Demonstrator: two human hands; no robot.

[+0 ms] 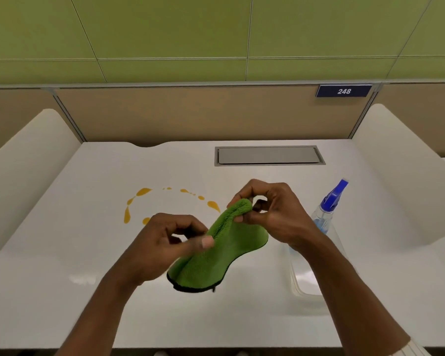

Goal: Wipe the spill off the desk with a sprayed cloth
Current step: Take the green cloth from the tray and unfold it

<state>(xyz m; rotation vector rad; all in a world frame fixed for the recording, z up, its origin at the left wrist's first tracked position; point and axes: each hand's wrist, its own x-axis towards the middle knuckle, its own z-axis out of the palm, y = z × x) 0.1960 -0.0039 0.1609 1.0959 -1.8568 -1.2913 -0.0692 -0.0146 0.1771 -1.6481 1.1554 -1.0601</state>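
Observation:
A green cloth [216, 255] with a dark edge hangs above the middle of the white desk [62, 278]. My right hand [275, 211] pinches its upper corner. My left hand [170, 242] holds its left side between thumb and fingers. An orange spill [144, 192] lies in an arc of drops on the desk, beyond my left hand. A clear spray bottle [324, 217] with a blue nozzle stands on the desk to the right, partly hidden behind my right forearm.
A grey cable hatch [267, 155] is set into the desk at the back. White side dividers [31, 160] rise on the left and right. A beige partition with a blue sign reading 248 [344, 91] closes the back.

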